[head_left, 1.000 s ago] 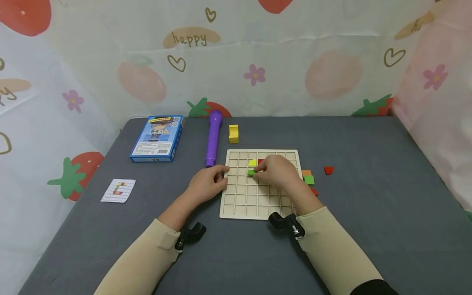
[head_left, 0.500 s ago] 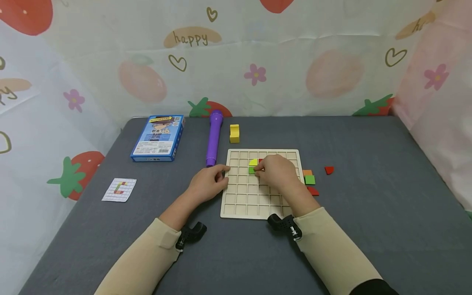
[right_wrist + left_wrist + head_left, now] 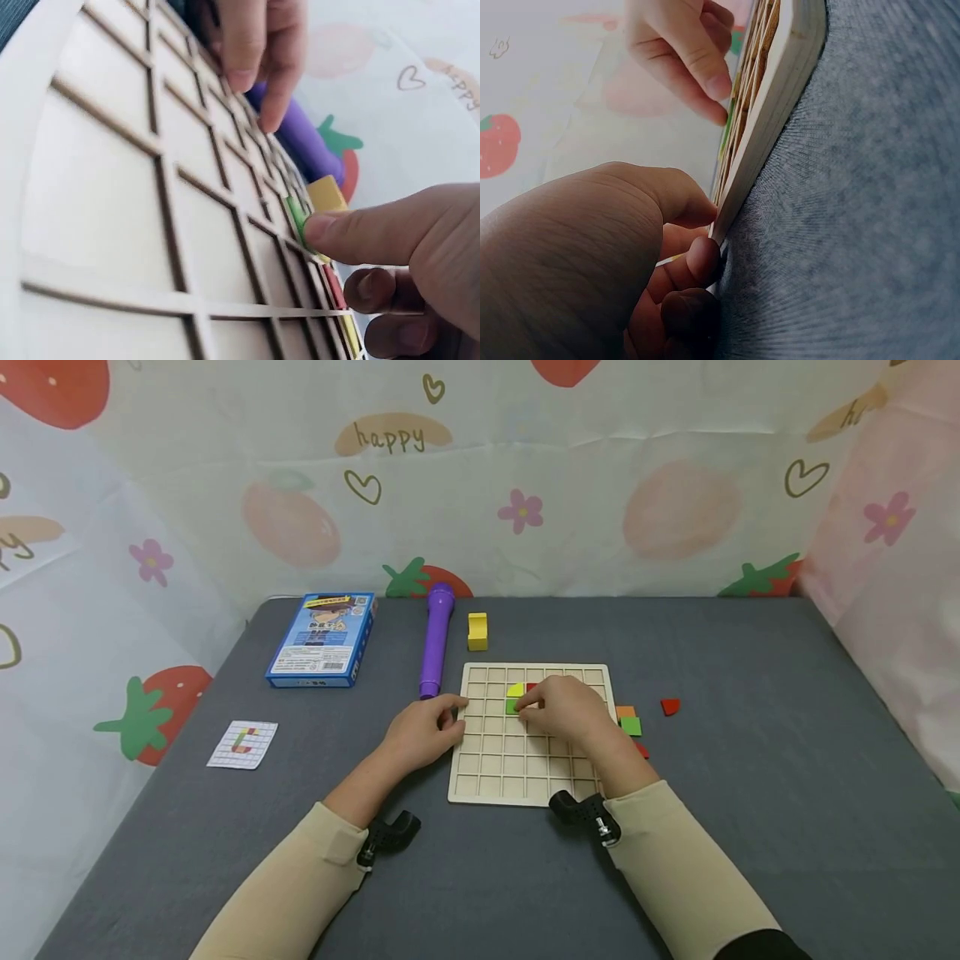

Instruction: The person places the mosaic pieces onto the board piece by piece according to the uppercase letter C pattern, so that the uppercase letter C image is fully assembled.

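My left hand (image 3: 423, 733) grips the left edge of a pale wooden grid board (image 3: 487, 768); thumb and fingers meet at its rim in the left wrist view. Over the board's upper middle, my right hand (image 3: 566, 708) has its thumb and fingertips at a green square tile (image 3: 295, 216) lying in a grid cell. The thumb rests on that tile in the right wrist view. A yellow tile (image 3: 515, 690) with a rounded corner sits just above it. Beside the yellow one lies a red tile (image 3: 334, 286), partly covered by the right hand in the head view.
Right of the board lie an orange tile (image 3: 624, 712), another green tile (image 3: 631, 727), and red pieces, one a quarter-round (image 3: 671, 706). Behind stand a yellow block (image 3: 477, 632) and purple microphone-shaped stick (image 3: 436, 643). A blue box (image 3: 322, 639) and pattern card (image 3: 243, 744) lie left.
The green tile, earlier half showing as a thin strip, now appears as a full square below the yellow tile. The right hand shifts only slightly; the left hand stays at the board's edge.
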A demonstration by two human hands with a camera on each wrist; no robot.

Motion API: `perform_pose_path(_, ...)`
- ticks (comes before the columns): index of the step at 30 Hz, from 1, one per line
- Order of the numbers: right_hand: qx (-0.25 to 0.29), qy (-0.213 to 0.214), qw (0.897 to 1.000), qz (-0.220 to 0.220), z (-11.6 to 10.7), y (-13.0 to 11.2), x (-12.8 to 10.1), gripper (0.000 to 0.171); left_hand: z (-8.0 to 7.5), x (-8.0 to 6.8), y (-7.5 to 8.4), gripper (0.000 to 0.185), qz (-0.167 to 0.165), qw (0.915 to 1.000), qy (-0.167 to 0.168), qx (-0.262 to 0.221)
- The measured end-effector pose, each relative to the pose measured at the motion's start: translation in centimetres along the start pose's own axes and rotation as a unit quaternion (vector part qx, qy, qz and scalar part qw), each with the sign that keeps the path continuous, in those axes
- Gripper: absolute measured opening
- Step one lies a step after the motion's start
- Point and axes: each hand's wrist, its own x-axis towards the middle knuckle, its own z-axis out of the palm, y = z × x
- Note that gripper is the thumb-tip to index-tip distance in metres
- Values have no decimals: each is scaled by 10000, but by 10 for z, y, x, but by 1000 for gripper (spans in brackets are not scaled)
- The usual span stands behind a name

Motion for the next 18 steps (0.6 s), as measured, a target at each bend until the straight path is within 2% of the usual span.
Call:
perform_pose_path(6, 94, 57, 9999, -80, -4, 1, -2, 25, 1, 0, -1, 36, 9, 10000, 18, -5)
perform_pose_path(12, 956, 155, 9953, 29, -32, 11, -14, 29, 2, 1, -1, 36, -14, 10000, 7, 15)
perform_pose_path(18, 1646, -61, 9859, 303, -58, 36, -26, 38, 1, 1, -1, 37, -42, 10000, 5, 26)
